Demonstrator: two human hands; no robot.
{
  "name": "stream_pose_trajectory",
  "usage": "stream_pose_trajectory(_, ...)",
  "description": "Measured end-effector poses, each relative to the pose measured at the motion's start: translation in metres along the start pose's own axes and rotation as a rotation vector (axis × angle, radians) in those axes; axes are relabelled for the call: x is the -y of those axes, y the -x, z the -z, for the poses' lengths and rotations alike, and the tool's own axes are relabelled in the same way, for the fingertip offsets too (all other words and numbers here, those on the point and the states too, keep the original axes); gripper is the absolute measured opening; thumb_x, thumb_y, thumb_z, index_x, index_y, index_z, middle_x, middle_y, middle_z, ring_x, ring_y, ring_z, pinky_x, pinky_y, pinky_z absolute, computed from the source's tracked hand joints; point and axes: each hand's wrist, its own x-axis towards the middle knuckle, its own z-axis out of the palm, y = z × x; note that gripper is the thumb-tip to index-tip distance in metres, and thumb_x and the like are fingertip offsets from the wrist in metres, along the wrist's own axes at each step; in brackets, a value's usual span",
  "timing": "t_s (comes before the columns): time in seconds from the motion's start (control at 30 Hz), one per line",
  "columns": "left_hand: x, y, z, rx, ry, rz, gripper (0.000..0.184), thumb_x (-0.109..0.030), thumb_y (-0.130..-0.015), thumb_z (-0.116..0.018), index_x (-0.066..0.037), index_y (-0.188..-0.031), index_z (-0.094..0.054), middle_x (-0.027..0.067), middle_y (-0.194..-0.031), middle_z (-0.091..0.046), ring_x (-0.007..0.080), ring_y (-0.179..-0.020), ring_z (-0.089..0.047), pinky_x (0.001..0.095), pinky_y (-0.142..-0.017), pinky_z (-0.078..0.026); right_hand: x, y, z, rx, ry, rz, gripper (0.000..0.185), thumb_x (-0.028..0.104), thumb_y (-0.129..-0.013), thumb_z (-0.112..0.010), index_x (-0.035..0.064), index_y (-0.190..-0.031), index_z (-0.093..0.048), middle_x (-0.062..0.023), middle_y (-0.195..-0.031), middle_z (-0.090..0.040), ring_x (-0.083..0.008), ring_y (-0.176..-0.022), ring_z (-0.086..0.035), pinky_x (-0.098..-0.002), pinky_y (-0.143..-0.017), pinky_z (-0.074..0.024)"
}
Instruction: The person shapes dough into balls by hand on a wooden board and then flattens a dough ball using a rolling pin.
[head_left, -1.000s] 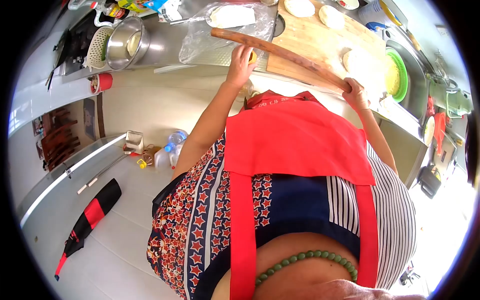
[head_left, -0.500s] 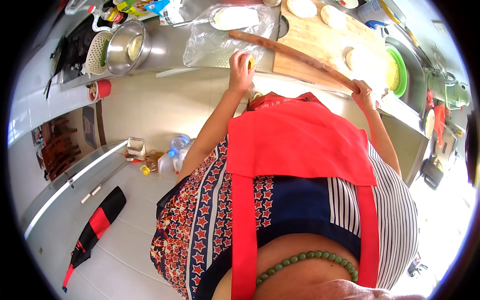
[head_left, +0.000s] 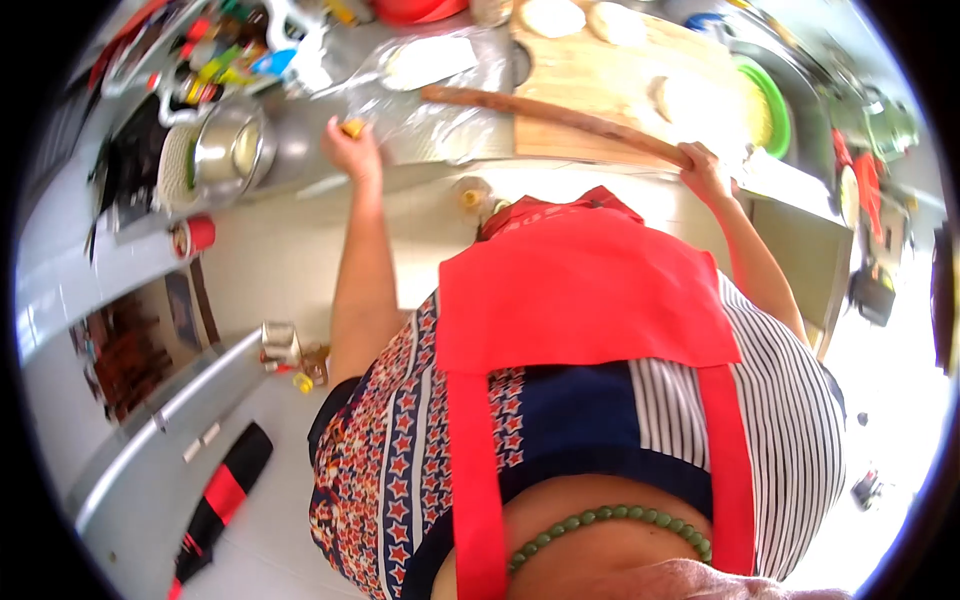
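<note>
My right hand is closed around the near end of a long wooden rolling pin, which slants across the wooden board with its far tip past the board's left edge. My left hand is at the counter's front edge, fingers closed on a small yellow-orange thing whose kind I cannot make out. Two pale dough rounds lie at the back of the board; a dough piece lies nearer. Just right of my left hand is a clear plastic bag under a white, flour-like heap.
A steel bowl and a perforated basket stand left of my left hand. Right of the board is a green basin with yellow contents, beside the sink. A bottle stands below the counter edge.
My left hand has moved left along the counter, away from the rolling pin's tip, still with the yellow-orange thing. The right hand keeps its grip on the pin. The view has shifted slightly.
</note>
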Motion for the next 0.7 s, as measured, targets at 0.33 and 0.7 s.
stream_pose_trajectory(0.33, -0.185, 0.042, 0.006, 0.259, 0.301, -0.638, 0.045, -0.008, -0.074, -0.071, -0.006, -0.117, -0.057, 0.0160, -0.122, -0.050, 0.0348, -0.117, -0.046, 0.0473, -0.099, -0.036, -0.016, 0.055, 0.037, -0.002, -0.002, -0.191, 0.036, 0.005, -0.070, -0.059, 0.0145, -0.105, -0.065, -0.0037, -0.099, -0.065, -0.0294, -0.088, -0.063, -0.0399, -0.076, -0.0522)
stream_pose_trajectory(0.7, -0.416, 0.107, -0.128, 0.742, 0.603, -0.876, 0.024, -0.014, -0.083, -0.066, -0.003, -0.104, -0.064, 0.0154, -0.112, -0.061, 0.0343, -0.106, -0.056, 0.0406, -0.093, -0.045, -0.104, 0.087, 0.037, -0.111, -0.065, -0.197, 0.037, 0.006, -0.068, -0.061, 0.0152, -0.104, -0.065, -0.0036, -0.098, -0.064, -0.0297, -0.086, -0.064, -0.0407, -0.074, -0.0530)
